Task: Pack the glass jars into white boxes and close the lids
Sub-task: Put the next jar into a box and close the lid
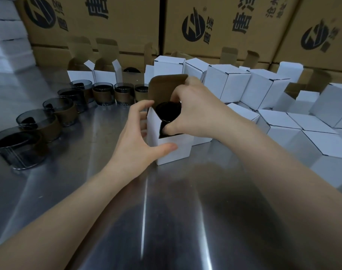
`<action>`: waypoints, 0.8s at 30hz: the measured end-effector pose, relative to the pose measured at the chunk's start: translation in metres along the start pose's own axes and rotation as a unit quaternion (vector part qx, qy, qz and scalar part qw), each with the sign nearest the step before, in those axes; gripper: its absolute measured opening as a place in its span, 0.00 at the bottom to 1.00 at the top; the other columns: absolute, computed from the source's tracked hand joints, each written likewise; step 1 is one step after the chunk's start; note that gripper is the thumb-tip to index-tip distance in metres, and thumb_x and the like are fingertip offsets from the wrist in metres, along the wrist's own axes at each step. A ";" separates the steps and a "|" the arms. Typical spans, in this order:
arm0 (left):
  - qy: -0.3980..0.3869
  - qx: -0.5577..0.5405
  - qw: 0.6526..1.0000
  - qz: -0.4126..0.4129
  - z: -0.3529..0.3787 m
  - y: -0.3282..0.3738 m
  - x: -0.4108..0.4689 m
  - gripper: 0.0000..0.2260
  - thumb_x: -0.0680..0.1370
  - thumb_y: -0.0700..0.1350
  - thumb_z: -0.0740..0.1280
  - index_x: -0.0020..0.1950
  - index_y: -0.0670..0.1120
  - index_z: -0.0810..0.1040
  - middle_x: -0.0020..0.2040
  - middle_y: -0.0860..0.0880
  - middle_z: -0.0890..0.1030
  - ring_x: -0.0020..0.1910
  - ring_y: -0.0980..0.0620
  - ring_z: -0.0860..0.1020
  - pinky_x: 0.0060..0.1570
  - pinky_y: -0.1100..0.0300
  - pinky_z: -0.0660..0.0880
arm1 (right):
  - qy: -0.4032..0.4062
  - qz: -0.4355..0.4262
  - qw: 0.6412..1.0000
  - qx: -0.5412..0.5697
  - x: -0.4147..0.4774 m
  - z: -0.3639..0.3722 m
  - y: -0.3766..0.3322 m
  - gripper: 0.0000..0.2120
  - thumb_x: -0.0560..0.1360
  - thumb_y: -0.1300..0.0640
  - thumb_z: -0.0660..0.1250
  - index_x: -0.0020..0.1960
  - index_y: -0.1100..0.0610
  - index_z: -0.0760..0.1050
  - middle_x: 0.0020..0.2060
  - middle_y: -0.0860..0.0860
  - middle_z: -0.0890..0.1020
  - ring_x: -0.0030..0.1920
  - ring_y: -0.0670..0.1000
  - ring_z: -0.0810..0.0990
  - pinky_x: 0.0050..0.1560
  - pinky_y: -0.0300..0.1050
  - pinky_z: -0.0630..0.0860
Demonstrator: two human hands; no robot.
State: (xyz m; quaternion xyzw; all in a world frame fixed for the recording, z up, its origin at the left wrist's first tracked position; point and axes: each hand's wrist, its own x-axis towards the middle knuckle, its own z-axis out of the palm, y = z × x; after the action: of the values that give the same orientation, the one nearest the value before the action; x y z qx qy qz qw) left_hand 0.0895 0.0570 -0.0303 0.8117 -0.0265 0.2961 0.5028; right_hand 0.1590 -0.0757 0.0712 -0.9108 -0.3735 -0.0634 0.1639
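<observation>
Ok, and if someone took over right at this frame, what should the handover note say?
Left hand grips the box, upright on the table.
Right hand: fingers curl round the jar in its mouth; lid up.
Done: closed boxes piled at right.
Left: seat jar, close lid, then pack the loose jars on the left into open boxes behind them.

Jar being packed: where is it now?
Head view, centre: the dark glass jar sits in the open white box, gripped by the right hand; the left hand holds the box.
</observation>
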 end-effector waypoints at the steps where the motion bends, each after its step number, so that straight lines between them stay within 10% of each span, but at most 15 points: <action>1: 0.001 0.002 1.000 0.001 0.000 0.000 0.000 0.39 0.62 0.54 0.78 0.65 0.70 0.60 0.60 0.69 0.70 0.61 0.65 0.73 0.55 0.72 0.72 | -0.013 0.013 1.000 -0.005 0.001 0.001 -0.002 0.20 0.65 0.51 0.77 0.51 0.58 0.75 0.53 0.53 0.66 0.50 0.54 0.71 0.35 0.41 0.68; 7: -0.002 0.037 0.999 0.012 0.001 0.000 -0.002 0.38 0.63 0.54 0.78 0.66 0.68 0.61 0.61 0.74 0.67 0.62 0.70 0.69 0.55 0.77 0.68 | -0.113 0.101 0.987 -0.046 0.007 0.000 -0.014 0.17 0.68 0.54 0.75 0.39 0.55 0.66 0.52 0.55 0.64 0.53 0.56 0.68 0.32 0.42 0.62; 15: 0.000 0.068 0.998 0.006 0.001 0.001 -0.003 0.38 0.65 0.50 0.80 0.69 0.64 0.63 0.66 0.60 0.70 0.62 0.66 0.69 0.57 0.71 0.67 | -0.161 0.125 0.971 -0.126 0.016 0.006 -0.023 0.19 0.72 0.52 0.73 0.52 0.59 0.66 0.66 0.61 0.64 0.67 0.62 0.64 0.57 0.52 0.69; 21: -0.014 0.059 0.998 -0.008 0.001 0.002 -0.003 0.37 0.66 0.51 0.79 0.69 0.65 0.64 0.67 0.60 0.70 0.64 0.62 0.70 0.58 0.69 0.69 | -0.188 0.110 0.970 -0.105 0.013 -0.003 -0.015 0.19 0.70 0.48 0.74 0.40 0.57 0.67 0.52 0.57 0.64 0.49 0.57 0.69 0.37 0.46 0.68; 24: -0.021 0.054 0.998 -0.015 0.000 0.001 -0.003 0.37 0.67 0.52 0.79 0.70 0.64 0.64 0.67 0.60 0.70 0.64 0.60 0.71 0.60 0.66 0.70 | -0.164 0.084 0.983 -0.014 0.009 -0.009 -0.004 0.23 0.67 0.44 0.77 0.53 0.57 0.75 0.50 0.52 0.73 0.48 0.53 0.75 0.40 0.45 0.74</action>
State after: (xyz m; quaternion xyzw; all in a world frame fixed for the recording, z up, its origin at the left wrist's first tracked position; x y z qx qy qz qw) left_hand 0.0865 0.0556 -0.0306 0.8442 -0.0090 0.2722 0.4617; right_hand 0.1624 -0.0705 0.0832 -0.9394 -0.3162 0.0956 0.0921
